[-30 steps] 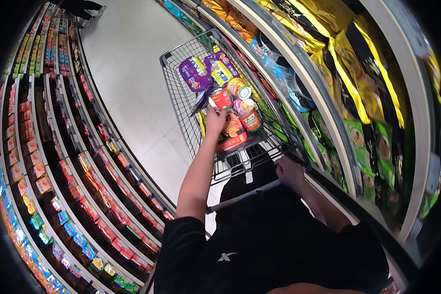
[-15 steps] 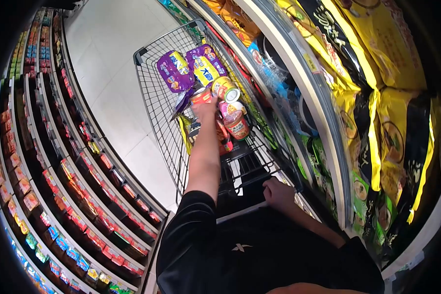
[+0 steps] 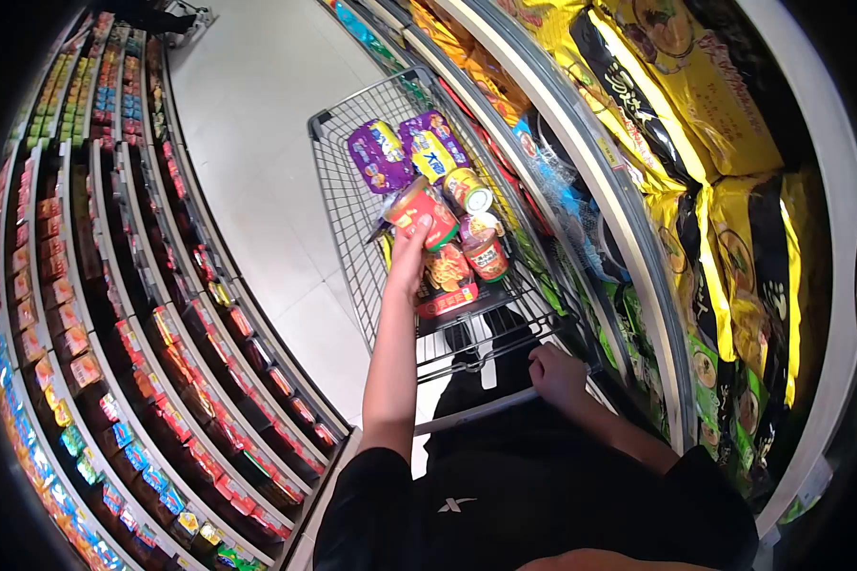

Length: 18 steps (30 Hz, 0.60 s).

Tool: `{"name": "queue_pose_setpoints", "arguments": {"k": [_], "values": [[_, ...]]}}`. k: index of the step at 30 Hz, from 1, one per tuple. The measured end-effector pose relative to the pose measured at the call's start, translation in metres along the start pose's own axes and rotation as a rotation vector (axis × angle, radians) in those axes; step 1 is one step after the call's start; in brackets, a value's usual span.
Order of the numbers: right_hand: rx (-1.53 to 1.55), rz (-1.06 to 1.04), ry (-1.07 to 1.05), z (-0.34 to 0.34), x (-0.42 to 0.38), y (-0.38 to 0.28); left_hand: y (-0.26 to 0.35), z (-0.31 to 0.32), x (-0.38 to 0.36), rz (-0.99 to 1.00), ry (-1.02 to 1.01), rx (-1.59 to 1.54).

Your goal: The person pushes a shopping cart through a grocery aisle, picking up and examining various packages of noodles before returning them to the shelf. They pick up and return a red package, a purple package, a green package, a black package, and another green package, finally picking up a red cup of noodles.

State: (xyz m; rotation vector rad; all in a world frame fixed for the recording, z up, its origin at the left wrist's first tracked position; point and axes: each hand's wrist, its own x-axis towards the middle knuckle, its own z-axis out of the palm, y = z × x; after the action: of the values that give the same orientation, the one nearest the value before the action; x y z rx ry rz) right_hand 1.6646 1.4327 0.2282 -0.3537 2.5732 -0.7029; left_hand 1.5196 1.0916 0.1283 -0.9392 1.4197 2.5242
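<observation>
My left hand point(image 3: 409, 255) is closed round a red instant noodle cup point(image 3: 427, 211), held tilted over the wire shopping cart point(image 3: 345, 249). Below it lies a red noodle package point(image 3: 448, 271) with a noodle picture, and beside that a second noodle cup point(image 3: 487, 257). A yellow cup point(image 3: 468, 190) lies on its side further up. Two purple multipacks point(image 3: 379, 162) sit at the far end of the cart. My right hand point(image 3: 556, 375) is curled round the cart handle point(image 3: 486, 407) near its right end.
Shelves of packaged goods point(image 3: 176, 381) curve along the left of the aisle. Close to the cart's right side runs a shelf edge point(image 3: 628, 209) with large yellow and black noodle bags point(image 3: 733, 105). Pale floor tiles point(image 3: 248, 143) lie left of the cart.
My left hand has lifted the red noodle cup up from among the cart's goods, uncovering the red package beneath. The cart appears further right and lower in view. My right hand stays at the handle.
</observation>
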Motion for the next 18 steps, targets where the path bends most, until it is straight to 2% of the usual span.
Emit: {"name": "queue_pose_setpoints", "arguments": {"k": [4,6,7,9,11,12,14,15,18], "values": [[0.042,-0.041,0.026,0.008,0.008,0.009,0.026,0.006,-0.075,0.216,-0.088,0.031],[0.216,-0.063,0.028,0.008,0.016,0.011,0.034,0.005,-0.115,0.239,-0.126,0.115],[0.305,-0.062,0.017,0.006,0.021,0.011,0.041,0.0,-0.133,0.168,-0.167,0.248],[0.43,-0.091,-0.015,-0.038,0.028,-0.034,0.052,0.02,-0.176,0.331,-0.198,0.28],[0.542,-0.276,0.004,-0.061,0.031,-0.066,0.053,0.029,-0.206,0.285,-0.223,0.264],[0.542,-0.281,0.018,-0.068,0.026,-0.084,0.053,0.035,-0.22,0.329,-0.221,0.28],[0.513,-0.57,0.195,-0.078,0.019,-0.112,0.043,0.042,-0.24,0.438,-0.228,0.37],[0.514,-0.54,0.089,-0.078,0.015,-0.117,0.033,0.04,-0.246,0.459,-0.212,0.416],[0.448,-0.409,0.078,-0.067,-0.011,-0.132,0.031,0.043,-0.276,0.474,-0.193,0.463]]}}
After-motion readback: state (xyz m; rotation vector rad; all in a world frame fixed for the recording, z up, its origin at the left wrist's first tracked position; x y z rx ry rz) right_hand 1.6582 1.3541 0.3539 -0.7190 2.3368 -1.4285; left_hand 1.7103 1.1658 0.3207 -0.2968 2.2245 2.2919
